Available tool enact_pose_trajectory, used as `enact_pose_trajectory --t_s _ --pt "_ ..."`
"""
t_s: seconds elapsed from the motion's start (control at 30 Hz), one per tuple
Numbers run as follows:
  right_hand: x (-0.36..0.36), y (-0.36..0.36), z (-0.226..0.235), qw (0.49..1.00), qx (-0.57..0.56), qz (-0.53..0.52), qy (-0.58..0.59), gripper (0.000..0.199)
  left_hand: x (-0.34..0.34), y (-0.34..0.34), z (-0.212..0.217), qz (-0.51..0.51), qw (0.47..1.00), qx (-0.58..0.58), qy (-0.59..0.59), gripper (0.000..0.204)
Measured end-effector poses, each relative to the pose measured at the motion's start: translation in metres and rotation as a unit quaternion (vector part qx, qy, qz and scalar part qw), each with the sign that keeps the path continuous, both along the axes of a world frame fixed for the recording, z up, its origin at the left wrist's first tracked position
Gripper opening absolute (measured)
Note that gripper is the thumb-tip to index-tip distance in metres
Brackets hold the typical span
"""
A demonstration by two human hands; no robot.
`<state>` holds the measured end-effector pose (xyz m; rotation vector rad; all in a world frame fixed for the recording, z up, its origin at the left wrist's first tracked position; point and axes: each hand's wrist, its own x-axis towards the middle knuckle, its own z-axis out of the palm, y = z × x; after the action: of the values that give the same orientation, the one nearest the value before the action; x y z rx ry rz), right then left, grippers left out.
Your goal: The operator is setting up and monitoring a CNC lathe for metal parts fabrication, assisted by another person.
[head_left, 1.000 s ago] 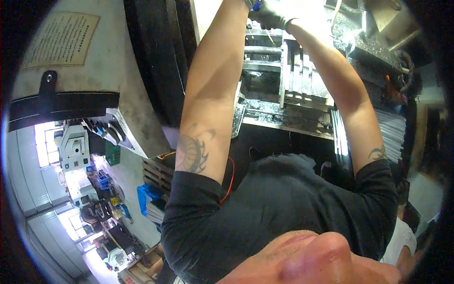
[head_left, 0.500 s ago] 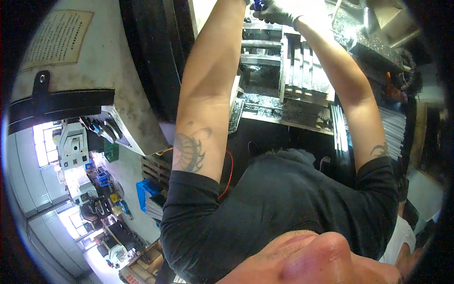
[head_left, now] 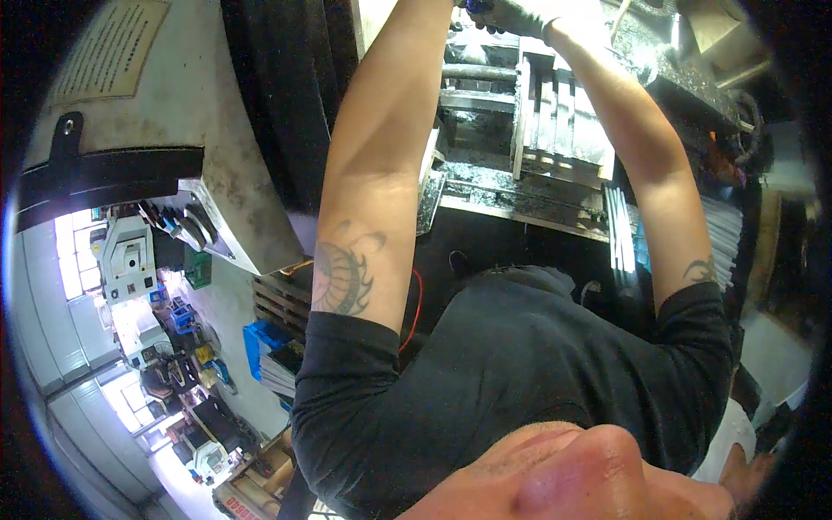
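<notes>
My right hand [head_left: 516,17], in a grey glove, is at the top edge inside a brightly lit machine. Its fingers are curled around a small blue object [head_left: 474,5], mostly cut off by the edge, so its kind does not show. My left arm [head_left: 381,130] stretches up past the top edge, and the left hand lies outside the picture. Below the right hand are a round metal bar [head_left: 479,73] and a row of pale metal strips [head_left: 555,108]. Wet-looking shavings cover the machine's front ledge [head_left: 511,192].
Long pale bars [head_left: 618,230] stand near my right elbow, with more stacked bars [head_left: 724,238] beyond. On the left is the machine's stained panel [head_left: 238,165], with a tool holder [head_left: 208,227]. A blue crate [head_left: 260,347] stands lower left. Part of another person [head_left: 735,442] shows lower right.
My right hand sits slightly higher in the picture, with more of it and the blue object cut off. The surroundings have shifted a little. The grip looks the same.
</notes>
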<state>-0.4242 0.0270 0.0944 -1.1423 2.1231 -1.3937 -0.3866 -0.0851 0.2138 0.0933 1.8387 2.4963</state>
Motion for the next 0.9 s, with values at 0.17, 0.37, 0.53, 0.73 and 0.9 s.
enact_pose_trajectory --t_s 0.17,0.37,0.53,0.73,0.9 --pt "0.001 0.0 0.001 0.998 0.022 -0.004 0.054 0.029 0.006 0.007 0.003 0.066 0.996 -0.059 -0.004 0.031" --pt "0.012 0.003 0.017 0.995 0.035 -0.036 0.086 0.049 0.004 0.007 0.009 0.07 0.996 -0.052 -0.028 0.031" --pt "0.023 0.015 0.039 0.996 0.017 -0.058 0.067 0.049 0.007 0.011 0.012 0.076 0.994 -0.059 -0.044 0.032" --pt "0.023 0.017 0.029 0.99 0.001 -0.115 0.08 0.047 0.045 0.033 0.009 0.156 0.976 -0.056 0.141 0.03" --pt "0.035 -0.018 0.02 0.987 -0.063 -0.142 0.046 0.046 0.122 0.045 -0.037 0.427 0.864 -0.007 0.267 0.017"
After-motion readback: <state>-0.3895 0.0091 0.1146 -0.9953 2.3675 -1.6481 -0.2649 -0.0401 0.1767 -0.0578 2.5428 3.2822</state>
